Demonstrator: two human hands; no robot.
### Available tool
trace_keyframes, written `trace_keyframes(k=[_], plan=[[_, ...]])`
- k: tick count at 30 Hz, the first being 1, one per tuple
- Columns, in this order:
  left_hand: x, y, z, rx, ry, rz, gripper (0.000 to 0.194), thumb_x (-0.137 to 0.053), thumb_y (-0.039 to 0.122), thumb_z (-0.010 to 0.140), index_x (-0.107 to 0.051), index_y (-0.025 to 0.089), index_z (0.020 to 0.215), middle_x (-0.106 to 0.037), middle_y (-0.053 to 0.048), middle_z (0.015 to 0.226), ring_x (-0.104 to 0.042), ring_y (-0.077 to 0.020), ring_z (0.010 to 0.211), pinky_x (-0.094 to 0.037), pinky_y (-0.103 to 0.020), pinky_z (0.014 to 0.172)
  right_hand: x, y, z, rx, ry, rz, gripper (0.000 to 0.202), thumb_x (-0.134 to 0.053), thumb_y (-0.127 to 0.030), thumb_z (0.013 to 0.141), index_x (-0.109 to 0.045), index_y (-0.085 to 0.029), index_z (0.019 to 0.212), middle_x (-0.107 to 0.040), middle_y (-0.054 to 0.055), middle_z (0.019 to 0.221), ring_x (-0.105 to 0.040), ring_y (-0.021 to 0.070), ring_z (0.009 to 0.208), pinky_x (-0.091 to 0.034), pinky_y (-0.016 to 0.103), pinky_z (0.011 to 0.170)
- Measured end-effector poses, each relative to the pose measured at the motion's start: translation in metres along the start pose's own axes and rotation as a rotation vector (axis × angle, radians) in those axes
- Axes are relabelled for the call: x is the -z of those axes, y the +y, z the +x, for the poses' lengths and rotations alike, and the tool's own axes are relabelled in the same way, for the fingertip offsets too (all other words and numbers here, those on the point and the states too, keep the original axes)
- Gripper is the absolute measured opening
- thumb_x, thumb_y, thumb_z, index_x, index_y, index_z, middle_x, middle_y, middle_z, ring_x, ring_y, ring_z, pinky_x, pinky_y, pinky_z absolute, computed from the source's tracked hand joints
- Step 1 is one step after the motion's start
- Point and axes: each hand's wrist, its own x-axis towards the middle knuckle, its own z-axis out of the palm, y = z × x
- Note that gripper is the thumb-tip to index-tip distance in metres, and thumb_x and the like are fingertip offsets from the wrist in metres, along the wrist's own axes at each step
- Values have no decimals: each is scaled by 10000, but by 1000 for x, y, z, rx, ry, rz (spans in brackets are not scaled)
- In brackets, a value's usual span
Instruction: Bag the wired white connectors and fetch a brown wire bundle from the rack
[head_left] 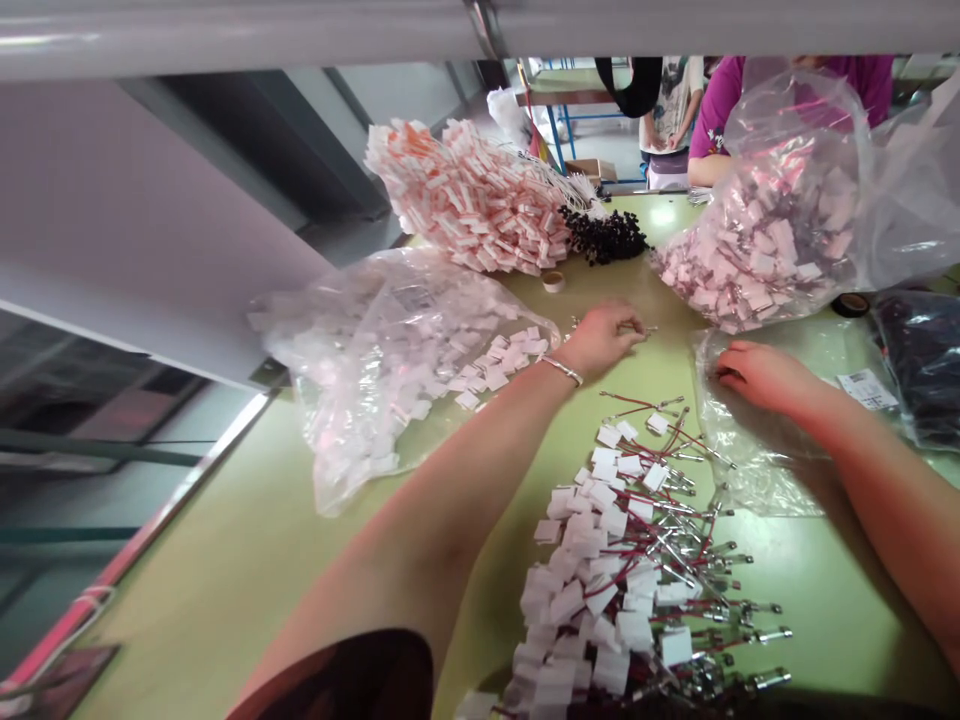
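My left hand [604,338] reaches over the table between the bags, its fingers pinched together. A small metal-tipped piece [651,330] shows at its fingertips, too small to name surely. To the right, my right hand [769,375] is above a flat transparent plastic bag [772,470], fingers curled; what they hold, if anything, is hidden. Nearer to me lies a heap of short red wires with white plastic housings [585,535] and metal terminals [750,555]. White housings [499,365] spill from an open plastic bag [352,400] beside my left forearm.
Behind are a big pile of pinkish-white connectors [487,200], black-ended wires [606,235], a tape roll [553,282] and a full transparent bag [772,240]. A black tape roll [851,304] and dark bag [922,360] lie right. A person in purple [716,115] is opposite.
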Motion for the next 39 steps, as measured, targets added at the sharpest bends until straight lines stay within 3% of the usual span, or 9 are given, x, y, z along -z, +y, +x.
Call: trace_keyframes(k=[3,7,10,13,20,25,32,36,39], plan=[[5,7,-6,235,134,-330,100,-680,231,716,-656,136,736,-635,-27,718,-550,-125,630,-447,-268,619,6,0,-2,6,24,18,245,-491,-231,882,-716,-163,949,-670,96,929,-583,185,821,-393,280,704],[9,11,-12,344,221,-551,136,-704,229,685,-620,132,730,-648,-22,690,-572,-111,595,-450,-247,591,12,-1,-5,-112,129,68,252,-486,-233,878,-727,-180,924,-718,89,935,-607,201,793,-401,303,689],[8,16,-15,392,295,-612,67,-611,173,756,-566,153,801,-625,4,682,-581,-102,590,-456,-233,592,10,-7,-7,-119,252,238,246,-492,-246,869,-717,-185,946,-722,75,919,-626,193,781,-434,297,688],[5,28,-25,377,323,-487,108,-528,157,813,-583,172,905,-561,39,658,-514,-83,542,-414,-214,549,2,-20,-8,-17,379,430,229,-527,-263,846,-720,-192,946,-712,59,902,-630,173,782,-467,288,715],[-7,65,-61,263,25,-273,200,-518,297,845,-631,190,719,-583,13,658,-517,-121,640,-408,-248,612,-13,-57,-7,5,490,574,212,-533,-269,852,-726,-197,904,-722,50,830,-632,170,719,-469,297,687],[-15,73,-66,176,-39,-260,238,-500,281,844,-566,179,639,-534,19,633,-502,-111,639,-396,-243,625,-12,-66,-7,69,530,554,204,-519,-229,853,-718,-200,884,-695,35,761,-598,151,675,-443,272,650],[-15,72,-67,181,-62,-246,242,-476,261,852,-537,179,633,-530,25,627,-489,-105,631,-391,-229,610,-11,-68,-9,87,557,552,202,-513,-231,860,-710,-189,879,-676,38,745,-586,145,673,-434,272,650],[-13,68,-69,129,-125,-180,243,-459,279,873,-589,183,690,-593,3,680,-538,-118,662,-413,-235,641,-6,-69,-12,90,452,588,201,-509,-223,857,-708,-200,843,-685,33,760,-590,138,696,-440,268,669],[-10,64,-72,-37,-199,72,263,-416,303,914,-631,195,810,-629,-23,747,-557,-141,702,-415,-255,669,0,-70,-15,81,292,651,186,-524,-207,838,-704,-192,796,-688,24,759,-585,125,688,-434,253,653]])
